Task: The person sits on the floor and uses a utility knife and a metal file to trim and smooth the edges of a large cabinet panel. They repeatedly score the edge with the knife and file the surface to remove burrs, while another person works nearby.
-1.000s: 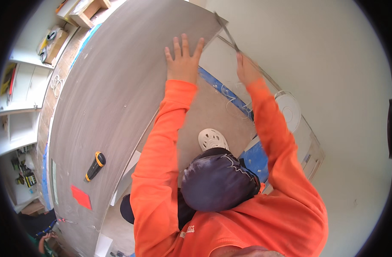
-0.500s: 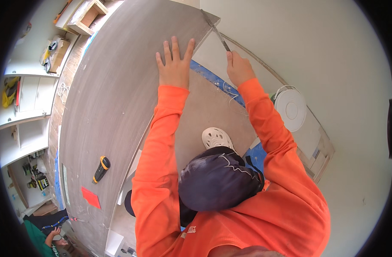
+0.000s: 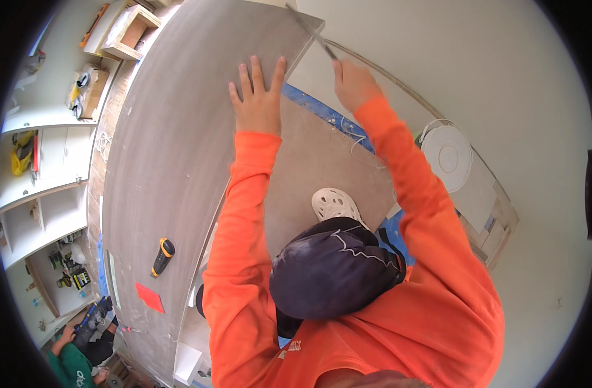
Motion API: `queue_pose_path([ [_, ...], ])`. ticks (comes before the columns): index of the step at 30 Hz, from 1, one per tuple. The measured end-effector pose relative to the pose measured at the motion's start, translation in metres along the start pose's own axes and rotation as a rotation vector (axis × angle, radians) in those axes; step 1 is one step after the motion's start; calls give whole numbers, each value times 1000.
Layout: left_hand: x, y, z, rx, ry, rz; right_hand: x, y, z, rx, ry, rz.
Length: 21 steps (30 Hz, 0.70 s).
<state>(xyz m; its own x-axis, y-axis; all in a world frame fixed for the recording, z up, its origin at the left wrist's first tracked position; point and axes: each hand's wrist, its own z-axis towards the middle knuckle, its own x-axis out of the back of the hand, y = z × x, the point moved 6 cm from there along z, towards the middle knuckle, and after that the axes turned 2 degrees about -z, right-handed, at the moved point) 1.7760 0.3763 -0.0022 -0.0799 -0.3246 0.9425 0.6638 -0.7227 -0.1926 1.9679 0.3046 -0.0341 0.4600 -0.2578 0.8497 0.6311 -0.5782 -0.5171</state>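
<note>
A long grey-brown board (image 3: 173, 149) lies in front of me and to my left. My left hand (image 3: 258, 107) presses flat on it near its right edge, fingers spread. My right hand (image 3: 355, 84) grips the near end of a long, thin metal file (image 3: 312, 32). The file slants away to the left over the far right corner of the board and is blurred. Whether it touches the edge there is hard to see. On the board to the lower left lie a black-and-yellow utility knife (image 3: 162, 257) and a red square (image 3: 150, 297).
A white lidded bucket (image 3: 446, 158) stands at the right by the pale wall (image 3: 490, 71). Blue tape (image 3: 325, 116) runs along the floor. White cabinets (image 3: 50, 155) with tools line the left. At lower left a person in a green top (image 3: 73, 365) works.
My right hand and the file have moved farther away and slightly left. My left hand stays flat on the board. The person at lower left shows more now.
</note>
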Motion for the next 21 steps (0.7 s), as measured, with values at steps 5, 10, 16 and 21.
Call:
queue_pose_path([
  [5,-1,0,-1,0,-4,21,8,-4,-3,25,27,-77],
  [10,0,-1,-1,16,64,-54,6,-1,-10,-10,-79,-148],
  [16,0,0,-1,8,31,-37,10,4,-19,-33,-54,-154],
  [21,1,1,-2,6,12,-4,16,4,-24,-14,-52,-103],
])
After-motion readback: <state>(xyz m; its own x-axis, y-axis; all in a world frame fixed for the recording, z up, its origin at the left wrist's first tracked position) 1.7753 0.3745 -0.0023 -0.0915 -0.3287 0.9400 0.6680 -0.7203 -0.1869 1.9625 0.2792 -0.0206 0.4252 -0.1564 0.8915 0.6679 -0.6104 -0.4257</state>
